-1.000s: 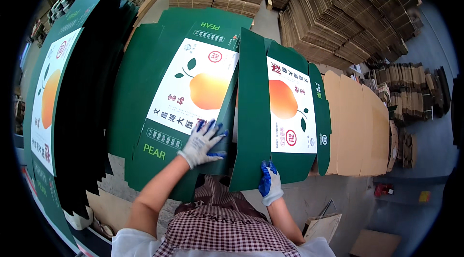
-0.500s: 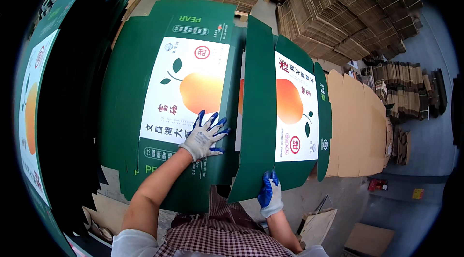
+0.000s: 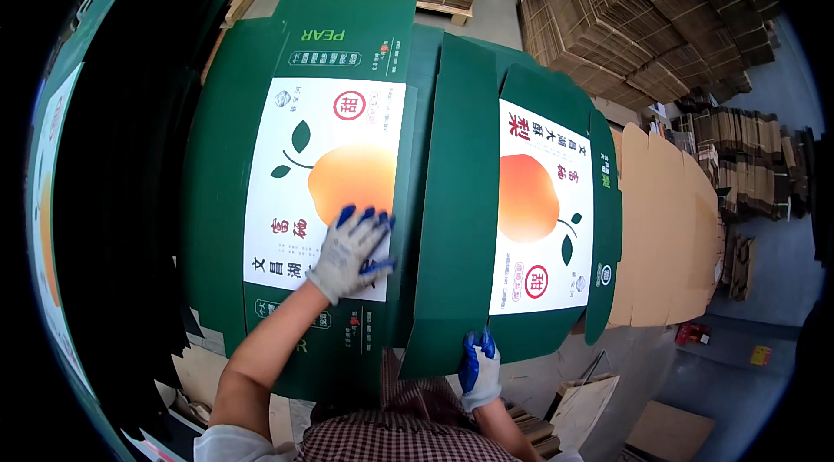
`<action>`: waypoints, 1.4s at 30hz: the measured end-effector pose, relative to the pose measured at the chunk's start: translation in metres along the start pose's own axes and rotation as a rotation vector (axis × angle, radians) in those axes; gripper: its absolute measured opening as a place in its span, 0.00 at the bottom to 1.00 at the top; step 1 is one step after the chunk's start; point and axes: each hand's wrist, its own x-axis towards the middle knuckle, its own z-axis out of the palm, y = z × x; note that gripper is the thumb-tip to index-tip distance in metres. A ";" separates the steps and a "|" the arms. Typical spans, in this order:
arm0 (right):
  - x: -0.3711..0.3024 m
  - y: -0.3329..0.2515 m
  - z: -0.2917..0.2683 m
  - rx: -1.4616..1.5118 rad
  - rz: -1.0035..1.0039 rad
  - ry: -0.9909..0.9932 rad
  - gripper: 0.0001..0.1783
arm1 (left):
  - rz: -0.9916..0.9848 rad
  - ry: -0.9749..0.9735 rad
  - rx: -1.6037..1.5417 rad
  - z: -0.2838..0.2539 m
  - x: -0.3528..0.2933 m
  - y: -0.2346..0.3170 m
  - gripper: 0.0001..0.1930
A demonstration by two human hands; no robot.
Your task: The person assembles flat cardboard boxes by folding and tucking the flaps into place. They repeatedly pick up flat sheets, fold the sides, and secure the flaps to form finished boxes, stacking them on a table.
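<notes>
A flat green carton sheet (image 3: 261, 45) with a white panel and an orange pear print lies in front of me on the left. My left hand (image 3: 352, 253), in a grey glove with blue coating, rests on its white panel with the fingers spread. To the right lies a similar printed carton sheet (image 3: 460, 201), its long green flap beside the first sheet. My right hand (image 3: 480, 366), gloved the same way, is at the near edge of this right sheet, fingers bent against the edge. The thumb side is partly hidden.
Plain brown cardboard sheets (image 3: 665, 227) extend to the right of the green cartons. At the far left stands a tall stack of green cartons (image 3: 52, 192). Strapped bundles of brown cardboard (image 3: 608, 27) are piled at the back right. A cardboard piece (image 3: 665, 427) lies on the floor.
The right sheet now covers the white and orange strip that showed at its left edge. My left hand has shifted slightly left on the panel; the whole view has shifted too.
</notes>
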 end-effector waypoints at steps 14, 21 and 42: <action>-0.010 0.029 -0.016 -0.052 0.113 0.077 0.15 | -0.155 0.276 0.028 0.010 0.115 -0.046 0.28; -0.019 0.015 -0.006 -0.072 0.131 0.074 0.16 | -0.122 0.231 -0.012 0.005 0.115 -0.038 0.27; -0.012 0.018 -0.010 -0.049 0.188 0.132 0.15 | -0.152 0.138 0.110 0.002 0.122 -0.029 0.25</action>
